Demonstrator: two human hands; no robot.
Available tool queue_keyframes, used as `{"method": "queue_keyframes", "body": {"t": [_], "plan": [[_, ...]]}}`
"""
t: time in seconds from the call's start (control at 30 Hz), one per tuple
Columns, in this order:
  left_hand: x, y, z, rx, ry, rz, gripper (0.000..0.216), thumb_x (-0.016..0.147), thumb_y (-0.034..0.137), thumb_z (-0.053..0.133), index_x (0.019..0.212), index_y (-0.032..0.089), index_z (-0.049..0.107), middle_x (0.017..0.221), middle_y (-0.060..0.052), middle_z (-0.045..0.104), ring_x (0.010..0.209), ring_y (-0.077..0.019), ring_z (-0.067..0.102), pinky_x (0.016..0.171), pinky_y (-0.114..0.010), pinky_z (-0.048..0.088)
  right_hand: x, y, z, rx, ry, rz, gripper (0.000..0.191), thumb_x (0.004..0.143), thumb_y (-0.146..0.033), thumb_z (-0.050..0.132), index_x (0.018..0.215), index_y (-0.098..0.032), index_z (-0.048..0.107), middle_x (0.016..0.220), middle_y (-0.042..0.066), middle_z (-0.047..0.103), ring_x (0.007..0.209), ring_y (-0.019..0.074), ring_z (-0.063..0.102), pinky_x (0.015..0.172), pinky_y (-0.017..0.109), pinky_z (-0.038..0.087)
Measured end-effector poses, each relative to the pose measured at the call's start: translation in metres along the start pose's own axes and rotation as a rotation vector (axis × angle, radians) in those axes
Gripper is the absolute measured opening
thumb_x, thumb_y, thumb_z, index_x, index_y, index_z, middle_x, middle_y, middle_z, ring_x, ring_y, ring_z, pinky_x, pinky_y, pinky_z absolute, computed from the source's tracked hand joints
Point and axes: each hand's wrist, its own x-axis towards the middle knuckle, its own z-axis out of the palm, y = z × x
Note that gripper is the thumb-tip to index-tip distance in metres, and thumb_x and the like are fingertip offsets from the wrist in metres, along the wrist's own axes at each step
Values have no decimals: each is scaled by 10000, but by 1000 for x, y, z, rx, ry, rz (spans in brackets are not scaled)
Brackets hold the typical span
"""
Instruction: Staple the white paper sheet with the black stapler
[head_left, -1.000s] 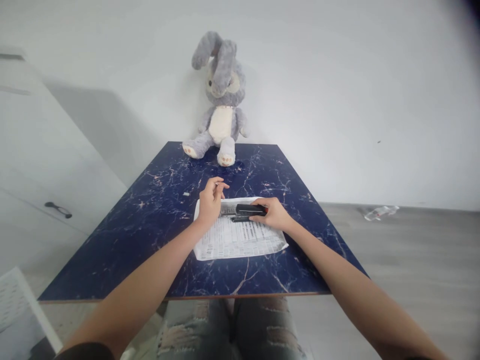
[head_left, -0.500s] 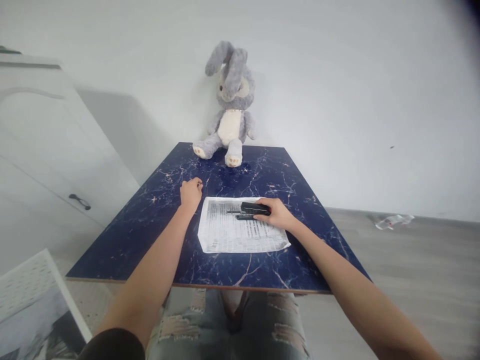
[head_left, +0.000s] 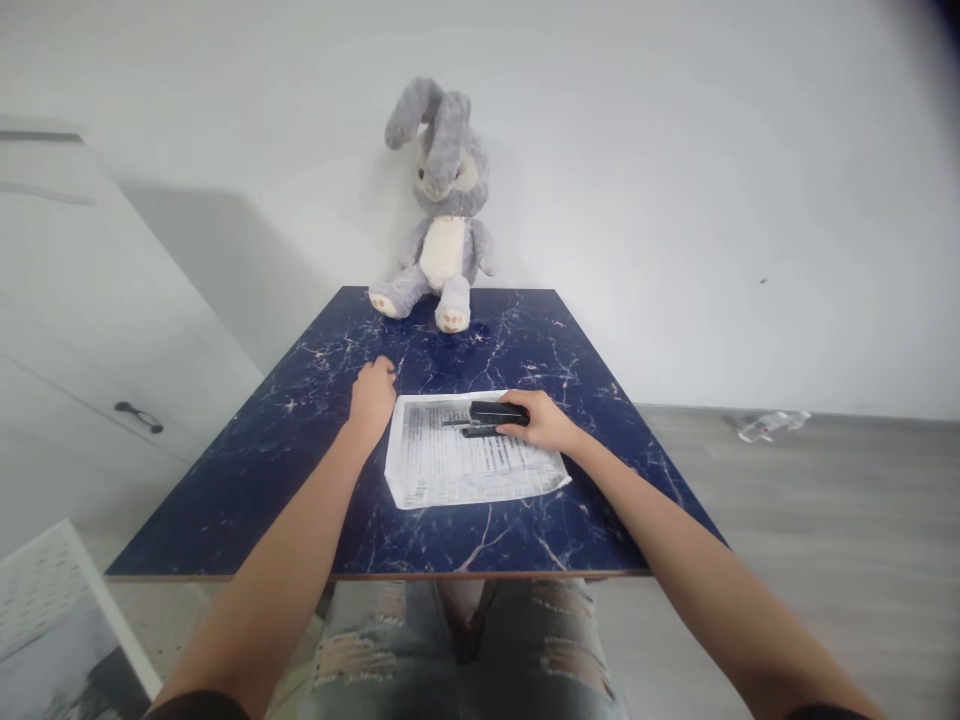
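Note:
A printed sheet of paper lies on a dark blue marble-patterned table. On the sheet's far edge sits a black stapler, and my right hand is closed over its right end. My left hand rests on the table just left of the sheet's far corner, its fingers curled in; whatever they may hold is hidden.
A grey and white plush rabbit sits at the table's far edge against the white wall. A white cabinet with a dark handle stands to the left. A crumpled plastic bottle lies on the floor at right. My knees in torn jeans are under the table.
My left hand moved off the sheet's far corner to the table on its left and curled shut. My right hand stayed on the stapler. The view shifted a little.

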Motion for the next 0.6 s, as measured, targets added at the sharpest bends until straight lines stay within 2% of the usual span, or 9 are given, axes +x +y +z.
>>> {"method": "queue_keyframes", "body": {"t": [0.07,0.1,0.2,0.3,0.43,0.6], "plan": [[-3,14,8,-316,-22,77,237,961,180,527,1047,197,747,998,-93,750,810,-210,718,820,-347,568,0,1,0,-16,20,6,200,846,-288,773,1003,-179,712,933,49,730,813,209,672,764,309,484],[-7,21,13,-483,-72,95,223,959,211,542,1018,197,756,950,-74,759,761,-191,709,778,-326,572,-1,2,0,-25,37,14,202,843,-288,773,1002,-179,712,933,52,731,817,214,674,768,314,485],[-19,38,32,-822,-218,92,219,932,325,624,975,179,782,907,-75,787,753,-191,717,738,-325,589,-2,8,0,-44,94,52,229,825,-281,783,1018,-182,712,948,58,741,828,228,682,780,330,491],[-29,43,42,-902,-267,90,216,871,327,722,1006,178,803,973,-98,812,847,-220,752,848,-395,614,-2,13,0,-53,113,84,233,828,-285,783,1028,-188,713,961,58,748,845,236,687,788,344,495],[-30,44,41,-904,-265,135,255,839,251,767,1084,186,792,1120,-120,804,989,-248,775,978,-460,607,-3,15,-2,-60,105,81,238,833,-282,778,1041,-188,711,972,58,751,856,236,691,799,350,503],[-34,53,34,-872,-267,177,199,936,263,667,1078,170,770,962,-107,808,822,-231,797,853,-425,663,-1,11,-3,-67,102,66,224,833,-271,760,1027,-171,710,940,59,743,829,222,681,782,334,503]]}}
